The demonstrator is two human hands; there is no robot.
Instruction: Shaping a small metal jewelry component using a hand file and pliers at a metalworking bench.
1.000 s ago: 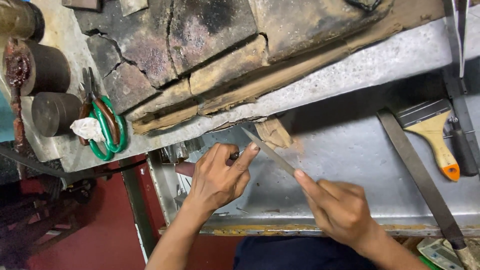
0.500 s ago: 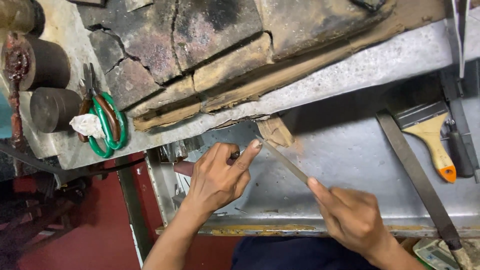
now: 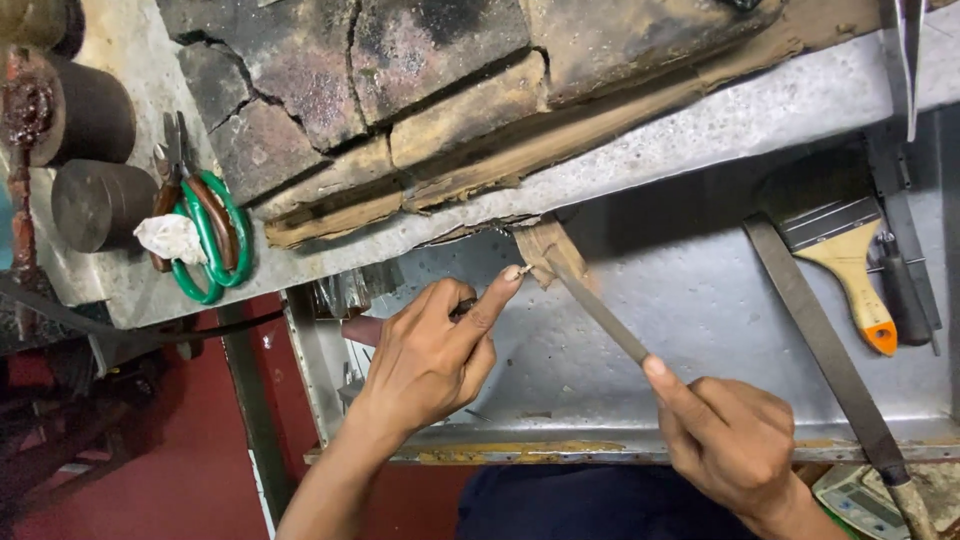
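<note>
A dented grey metal tray point(image 3: 700, 330) sits below a workbench edge topped with cracked, scorched bricks point(image 3: 420, 70), and that is where I have both hands working. My left hand point(image 3: 425, 365) is closed around a dark-handled holder point(image 3: 365, 328), with the forefinger stretched out to steady a tiny workpiece point(image 3: 522, 270) against the worn wooden bench peg point(image 3: 550, 255). My right hand point(image 3: 735, 435) is wrapped tight on the near end of a slim file point(image 3: 595, 310), forefinger laid along it, its tip at the peg beside the piece. As I judge it, the danger is the file skating off such a small target and raking my left fingertip, or too much pressure flicking the piece down into the tray. A long flat file point(image 3: 820, 350) and a paintbrush point(image 3: 845, 265) lie well apart to the right.
</note>
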